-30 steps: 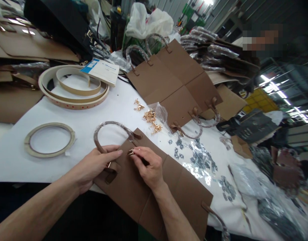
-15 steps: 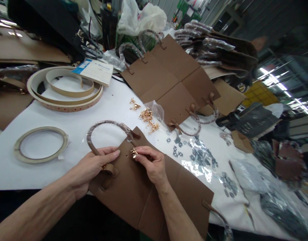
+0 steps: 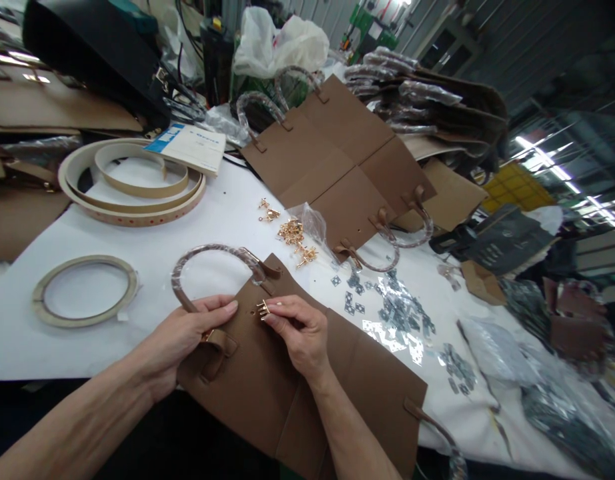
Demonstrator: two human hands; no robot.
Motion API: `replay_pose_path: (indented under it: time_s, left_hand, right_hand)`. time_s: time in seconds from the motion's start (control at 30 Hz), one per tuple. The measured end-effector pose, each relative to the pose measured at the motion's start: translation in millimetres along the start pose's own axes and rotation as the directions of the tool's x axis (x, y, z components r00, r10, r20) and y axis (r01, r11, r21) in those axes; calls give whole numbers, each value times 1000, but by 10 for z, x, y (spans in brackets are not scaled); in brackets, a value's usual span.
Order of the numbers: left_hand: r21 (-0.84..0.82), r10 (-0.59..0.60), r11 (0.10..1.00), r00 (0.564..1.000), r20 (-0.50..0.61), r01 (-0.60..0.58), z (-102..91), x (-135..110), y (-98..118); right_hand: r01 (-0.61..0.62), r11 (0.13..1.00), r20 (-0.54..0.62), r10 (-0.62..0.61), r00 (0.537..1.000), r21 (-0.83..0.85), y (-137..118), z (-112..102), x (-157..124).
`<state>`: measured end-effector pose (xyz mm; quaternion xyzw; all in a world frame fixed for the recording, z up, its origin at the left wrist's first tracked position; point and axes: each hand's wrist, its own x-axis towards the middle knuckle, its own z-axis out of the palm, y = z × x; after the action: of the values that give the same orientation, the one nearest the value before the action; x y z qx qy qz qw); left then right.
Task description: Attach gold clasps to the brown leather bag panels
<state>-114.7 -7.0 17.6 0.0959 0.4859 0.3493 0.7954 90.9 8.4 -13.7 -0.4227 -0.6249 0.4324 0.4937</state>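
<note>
A brown bag panel [image 3: 287,393] with plastic-wrapped handles lies tilted over the table's front edge. Its top edge is gripped by my left hand [image 3: 195,337], thumb on the face and fingers behind, between the two ends of the wrapped handle [image 3: 207,250]. My right hand [image 3: 302,333] pinches a small gold metal clasp [image 3: 263,309] with thin prongs between thumb and fingertips. The prongs point left, close to a small hole in the panel near my left thumb. Whether they touch the leather, I cannot tell.
Beyond the panel lie a pile of gold metal pieces [image 3: 291,232] and scattered flat metal plates [image 3: 397,303]. A second brown panel [image 3: 332,153] rests behind them. On the left are a tape roll [image 3: 42,313], a coiled strip [image 3: 137,217] and a notepad [image 3: 197,150].
My right hand has moved slightly left and turned the gold clasp, so its prongs now face the hole. My left hand keeps its hold on the panel.
</note>
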Motion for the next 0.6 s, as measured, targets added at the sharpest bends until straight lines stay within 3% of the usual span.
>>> replay_pose_path:
  time_s: [0.3,0.6]
  left_hand:
    - [68,84,994,996,-27,-82,-46,-23,-38]
    - [114,186,979,973,-136,-171,-26,-42,-105]
  right_hand:
    - [151,973,-41,-161,986,-175,-78,132,-64]
    - [189,909,-18,-210,977,-372,-210,164,-89]
